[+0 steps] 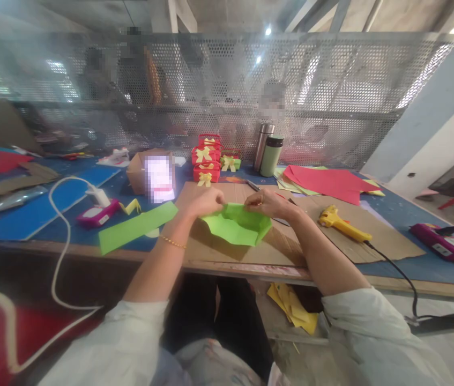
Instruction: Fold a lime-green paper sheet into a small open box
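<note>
A piece of bright green paper (235, 228), folded up along its edges like a shallow box, rests over a cardboard sheet (210, 254) in front of me. My left hand (210, 202) pinches its far left edge. At the far right edge, the fingers of my right hand (265, 203) are closed on the same paper. A flat green paper strip (138, 228) lies beside my left forearm. Just beyond my hands is a dark-handled tool (253, 185), perhaps scissors, partly hidden.
Small red boxes with yellow bows (206, 161) are stacked at the back, near a green bottle (272, 156) and a steel flask (264, 140). A yellow glue gun (343, 224) lies right, its cord trailing off the edge. Left are a lit phone (159, 179) and a purple power strip (98, 213).
</note>
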Motion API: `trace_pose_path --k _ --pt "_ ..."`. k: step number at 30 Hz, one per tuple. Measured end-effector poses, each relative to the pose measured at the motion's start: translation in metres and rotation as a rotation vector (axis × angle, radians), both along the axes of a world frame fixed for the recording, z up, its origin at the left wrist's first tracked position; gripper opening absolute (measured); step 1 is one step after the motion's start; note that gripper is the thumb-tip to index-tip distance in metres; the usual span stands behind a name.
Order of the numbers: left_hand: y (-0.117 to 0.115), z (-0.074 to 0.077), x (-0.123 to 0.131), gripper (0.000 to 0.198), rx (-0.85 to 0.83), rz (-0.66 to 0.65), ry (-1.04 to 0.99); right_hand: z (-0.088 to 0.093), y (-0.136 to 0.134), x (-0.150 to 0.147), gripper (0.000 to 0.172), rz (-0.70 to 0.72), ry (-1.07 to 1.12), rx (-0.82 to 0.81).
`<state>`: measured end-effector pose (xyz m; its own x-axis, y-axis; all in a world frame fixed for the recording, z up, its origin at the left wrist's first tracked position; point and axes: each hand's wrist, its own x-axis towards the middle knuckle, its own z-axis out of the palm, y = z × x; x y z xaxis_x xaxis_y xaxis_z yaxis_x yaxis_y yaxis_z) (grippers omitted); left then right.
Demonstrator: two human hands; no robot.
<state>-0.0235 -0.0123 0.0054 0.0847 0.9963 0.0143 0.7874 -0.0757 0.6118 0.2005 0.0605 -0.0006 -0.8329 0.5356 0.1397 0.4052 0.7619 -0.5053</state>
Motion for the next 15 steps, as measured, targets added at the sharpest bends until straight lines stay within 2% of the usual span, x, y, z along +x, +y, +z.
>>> trace_pose_path --k 3,15 --pt "-0.0002 0.0008 0.0003 0.001 0.029 -0.026 0.031 -0.0005 0.0029 0.0027 0.027 0.018 -0.041 0.024" --pt "-0.0003 -0.0007 0.0051 0.007 0.020 -0.130 -0.027 0.0020 0.0018 0.0068 0.026 0.079 -0.091 0.056"
